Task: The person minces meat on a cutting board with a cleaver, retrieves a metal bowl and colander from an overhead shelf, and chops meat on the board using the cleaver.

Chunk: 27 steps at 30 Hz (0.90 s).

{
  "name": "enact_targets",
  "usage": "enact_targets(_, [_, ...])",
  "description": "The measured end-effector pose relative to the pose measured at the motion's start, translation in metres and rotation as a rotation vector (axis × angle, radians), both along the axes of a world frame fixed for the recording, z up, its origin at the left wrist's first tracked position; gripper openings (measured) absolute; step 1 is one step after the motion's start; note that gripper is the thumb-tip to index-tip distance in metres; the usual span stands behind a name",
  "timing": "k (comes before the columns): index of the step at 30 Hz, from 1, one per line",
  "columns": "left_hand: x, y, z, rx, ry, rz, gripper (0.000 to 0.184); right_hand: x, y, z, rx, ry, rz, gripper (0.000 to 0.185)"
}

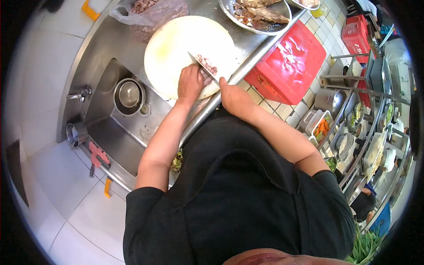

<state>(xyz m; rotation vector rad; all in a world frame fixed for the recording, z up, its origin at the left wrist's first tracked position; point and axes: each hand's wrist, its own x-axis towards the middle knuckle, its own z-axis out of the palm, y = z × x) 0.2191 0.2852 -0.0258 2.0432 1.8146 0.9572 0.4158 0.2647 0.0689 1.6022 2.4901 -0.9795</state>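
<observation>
A round white cutting board [176, 48] lies on the steel counter beside the sink. My right hand [236, 99] is closed around the handle of a knife [204, 67], whose blade reaches across the board toward the upper left. Against the blade's near side, my left hand [191, 84] presses down on a piece of meat [206, 79] with bent fingers. Small chopped meat pieces [208, 65] lie on the far side of the blade. The fingers partly hide the meat.
A plastic bag of minced meat [154, 20] sits behind the board, and a metal bowl of meat [256, 17] stands at the back right. Left is a steel sink [104, 128] holding metal bowls [129, 93]. A red box [289, 66] and loaded shelves [353, 119] are on the right.
</observation>
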Motion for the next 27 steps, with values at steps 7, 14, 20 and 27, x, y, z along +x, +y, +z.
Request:
enact_targets(7, [-0.002,0.003,-0.003,-0.010,-0.024,0.017,0.013,-0.009,0.042,0.002,0.023,-0.029,-0.029,0.023])
enact_targets(14, [-0.002,0.001,0.002,0.015,-0.039,0.047,0.016,0.014,-0.006,0.049,-0.089,-0.057,-0.037,0.023])
enact_targets(20, [-0.001,0.000,0.003,-0.035,-0.018,0.052,0.018,0.018,-0.014,0.040,-0.072,-0.046,0.007,0.023])
enact_targets(27, [-0.001,0.001,-0.002,-0.071,-0.022,0.055,0.016,-0.003,0.003,0.002,-0.048,-0.018,-0.013,0.023])
